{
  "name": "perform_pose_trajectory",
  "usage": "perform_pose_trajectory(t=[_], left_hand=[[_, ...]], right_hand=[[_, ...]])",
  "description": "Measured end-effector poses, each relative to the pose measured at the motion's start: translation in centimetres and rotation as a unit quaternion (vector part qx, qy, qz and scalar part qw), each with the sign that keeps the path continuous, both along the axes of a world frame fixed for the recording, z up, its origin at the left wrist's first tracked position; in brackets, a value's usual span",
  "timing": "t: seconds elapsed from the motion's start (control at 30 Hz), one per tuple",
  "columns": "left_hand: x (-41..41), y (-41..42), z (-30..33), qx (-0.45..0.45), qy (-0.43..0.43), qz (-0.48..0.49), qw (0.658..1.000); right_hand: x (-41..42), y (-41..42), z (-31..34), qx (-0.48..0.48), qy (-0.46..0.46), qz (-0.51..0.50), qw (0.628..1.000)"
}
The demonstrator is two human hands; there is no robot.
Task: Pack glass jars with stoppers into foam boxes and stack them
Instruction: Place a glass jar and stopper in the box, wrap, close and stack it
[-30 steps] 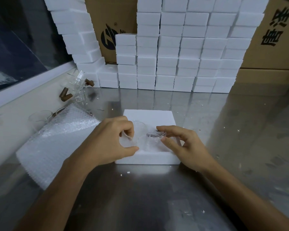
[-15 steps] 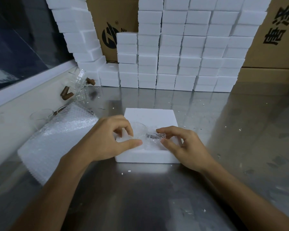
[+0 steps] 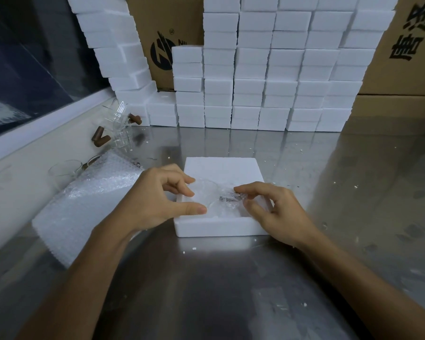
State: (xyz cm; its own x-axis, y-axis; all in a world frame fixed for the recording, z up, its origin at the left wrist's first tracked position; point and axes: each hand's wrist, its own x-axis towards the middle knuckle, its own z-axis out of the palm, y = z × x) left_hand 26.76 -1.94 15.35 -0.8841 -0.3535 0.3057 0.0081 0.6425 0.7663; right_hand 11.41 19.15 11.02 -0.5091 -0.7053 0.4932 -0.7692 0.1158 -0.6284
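Observation:
An open white foam box [image 3: 221, 228] lies on the steel table in front of me. Inside it sits a glass jar wrapped in bubble wrap [image 3: 215, 198], with a dark stopper [image 3: 227, 199] showing through the wrap. My left hand [image 3: 157, 197] holds the wrapped jar at its left end between curled fingers and thumb. My right hand [image 3: 277, 209] pinches the wrap at the stopper end with its fingertips. Both hands are over the box's cavity.
Bubble wrap sheets [image 3: 84, 202] lie at the left. Loose glass jars [image 3: 119, 126] and brown stoppers [image 3: 100, 138] sit at the back left by the wall. Stacked foam boxes [image 3: 268, 77] and cardboard cartons [image 3: 402, 45] fill the back. Foam crumbs dot the table.
The wrapped jar has settled a little lower into the box. Both hands stay on it, with the left thumb stretched further along its near side.

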Motion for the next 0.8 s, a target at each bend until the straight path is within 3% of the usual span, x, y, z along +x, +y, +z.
perform_pose_trajectory(t=[0.33,0.5,0.67,0.8], left_hand=[[-0.1,-0.4,-0.3,-0.029,-0.002,0.002,1.0],[-0.4,-0.8,-0.9,0.006,0.033,0.079,0.996],[-1.2,-0.8,-2.1,0.107,-0.055,0.097,0.988],[-1.6,0.1,-1.5,0.18,0.057,0.094,0.978]], right_hand=[[0.4,0.2,0.2,-0.03,0.024,-0.025,0.999],[0.4,0.2,0.5,-0.074,-0.124,-0.107,0.984],[-0.5,-0.3,0.6,-0.094,-0.31,-0.062,0.944],[-0.5,-0.6,1.6,-0.173,-0.271,-0.042,0.946]])
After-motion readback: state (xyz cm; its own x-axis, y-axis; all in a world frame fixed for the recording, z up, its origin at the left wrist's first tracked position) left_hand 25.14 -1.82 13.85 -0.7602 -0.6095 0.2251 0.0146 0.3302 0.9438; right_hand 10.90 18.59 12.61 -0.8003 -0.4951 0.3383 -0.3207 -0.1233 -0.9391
